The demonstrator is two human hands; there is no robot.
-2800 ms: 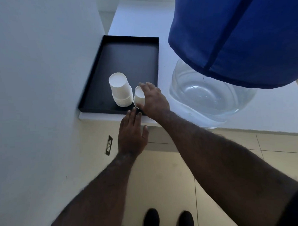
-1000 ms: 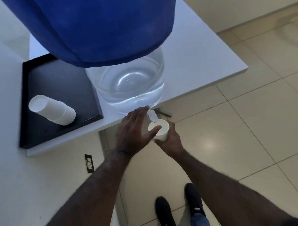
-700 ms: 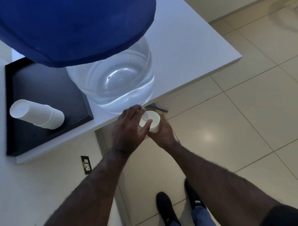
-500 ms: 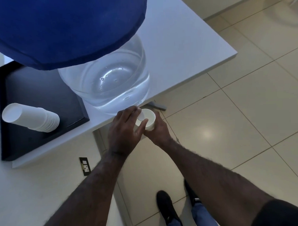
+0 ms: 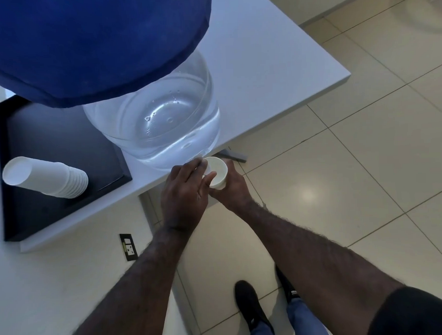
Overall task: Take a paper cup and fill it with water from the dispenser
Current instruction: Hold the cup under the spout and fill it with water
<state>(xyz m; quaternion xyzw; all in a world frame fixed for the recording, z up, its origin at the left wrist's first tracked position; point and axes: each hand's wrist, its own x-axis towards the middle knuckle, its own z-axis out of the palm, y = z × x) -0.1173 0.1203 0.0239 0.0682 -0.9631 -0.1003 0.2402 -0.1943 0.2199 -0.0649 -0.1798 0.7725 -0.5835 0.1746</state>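
Note:
A clear water dispenser jug (image 5: 160,124) under a blue cover (image 5: 90,44) stands on the white table (image 5: 261,55) near its front edge. My right hand (image 5: 232,185) holds a white paper cup (image 5: 217,172) upright just below the jug's base, off the table edge. My left hand (image 5: 184,193) reaches over the cup's left rim, with its fingers closed on the small tap, which is mostly hidden beneath them. I cannot tell whether water is in the cup.
A black tray (image 5: 51,138) lies on the table to the left, with a stack of white paper cups (image 5: 47,179) standing on it upside down. A wall socket (image 5: 128,250) sits low on the white wall. Beige tiled floor and my shoes (image 5: 248,304) are below.
My right hand took a cup from the tray and brought it under the dispenser. My left hand went to the tap. Over the last second both hands barely moved.

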